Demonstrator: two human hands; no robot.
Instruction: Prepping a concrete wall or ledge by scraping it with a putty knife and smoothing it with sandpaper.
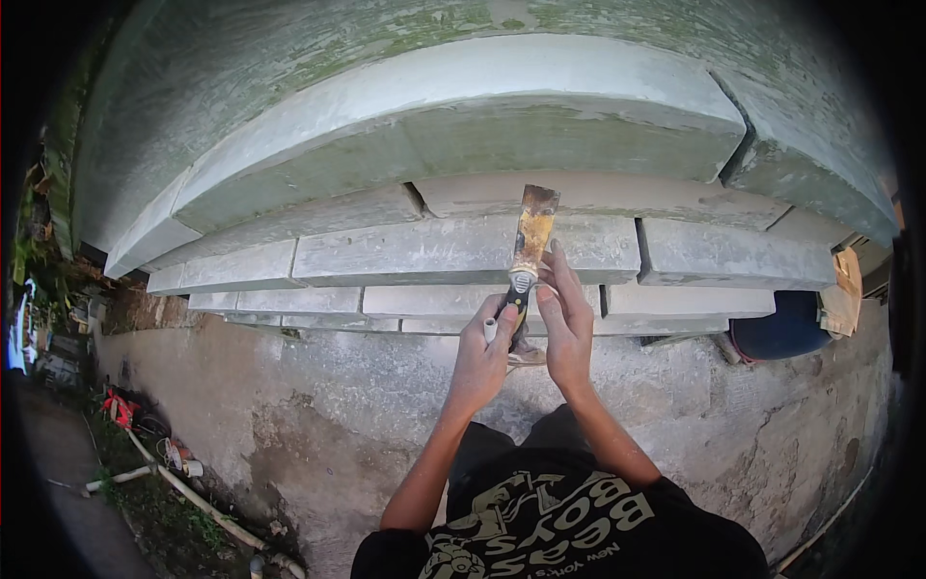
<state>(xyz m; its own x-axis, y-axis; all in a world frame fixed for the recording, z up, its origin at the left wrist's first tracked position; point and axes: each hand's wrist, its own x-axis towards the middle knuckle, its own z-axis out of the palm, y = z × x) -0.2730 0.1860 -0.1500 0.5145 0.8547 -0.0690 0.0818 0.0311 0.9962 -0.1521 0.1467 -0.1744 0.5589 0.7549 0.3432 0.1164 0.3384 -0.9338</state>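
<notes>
A putty knife (537,224) with a rusty, yellow-stained blade points away from me, its black and yellow handle in my left hand (481,354). My left thumb lies along that handle. A small white tube (490,331), perhaps a cigarette, sticks out between the fingers of the same hand. My right hand (568,326) is just right of the knife, fingers extended and apart beside the blade's base; whether they touch it is unclear. Pale dust coats both hands. Beyond and below the blade are stacked grey masonry blocks (463,250) in stepped rows, with dark gaps between some.
A long pale ledge (434,108) with a greenish face juts out above the lower rows. At the right are a dark round tub (778,329) and torn brown paper (843,293). Rough concrete floor (347,434) surrounds me; pipes (210,510) run along the lower left.
</notes>
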